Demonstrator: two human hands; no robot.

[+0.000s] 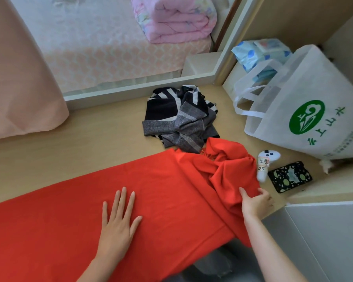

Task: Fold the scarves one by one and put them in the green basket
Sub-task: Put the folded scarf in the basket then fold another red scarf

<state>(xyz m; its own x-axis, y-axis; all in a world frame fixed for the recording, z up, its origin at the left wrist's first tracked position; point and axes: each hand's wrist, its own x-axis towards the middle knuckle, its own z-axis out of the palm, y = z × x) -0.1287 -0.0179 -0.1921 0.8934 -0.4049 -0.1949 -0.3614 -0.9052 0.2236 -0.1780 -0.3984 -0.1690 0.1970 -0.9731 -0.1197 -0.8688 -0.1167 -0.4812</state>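
Nearest me, the left hand lies flat on the red scarf, fingers spread, pressing the smooth stretch to the floor. The right hand pinches the scarf's bunched end, with cloth gathered between thumb and fingers. The scarf runs across the floor from the lower left to that crumpled heap.

It looks soft, light and limp. I'd expect it to sag and slide rather than hold a crease, so it is best taken by the corners or end hem, with a palm kept on the flat part.

Just beside the heap lie a controller and a phone. Beyond, a pile of dark and grey scarves touches the red one. A white bag stands to the right. No green basket shows.
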